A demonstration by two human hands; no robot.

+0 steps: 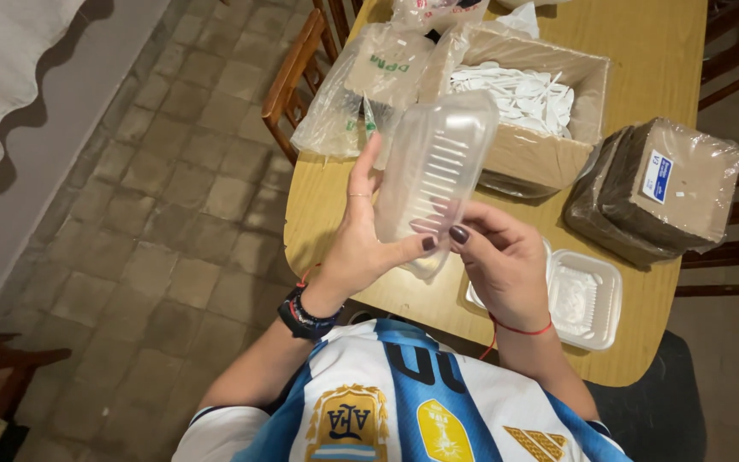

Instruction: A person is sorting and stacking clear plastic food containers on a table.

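I hold a clear plastic hinged container [436, 162] upright above the near edge of the wooden table [669, 51]. My left hand [361, 244] grips its left side and lower edge, thumb pressed on the front. My right hand [502, 261] pinches the bottom right edge with thumb and fingers. The container's ribbed inner face is turned toward me.
A cardboard box [549, 150] of white plastic cutlery [519, 94] stands behind the container. A wrapped stack of brown trays [660, 188] lies at the right. Another clear container [585, 299] rests near my right wrist. Plastic bags [361, 94] and a wooden chair [288, 81] are at the left.
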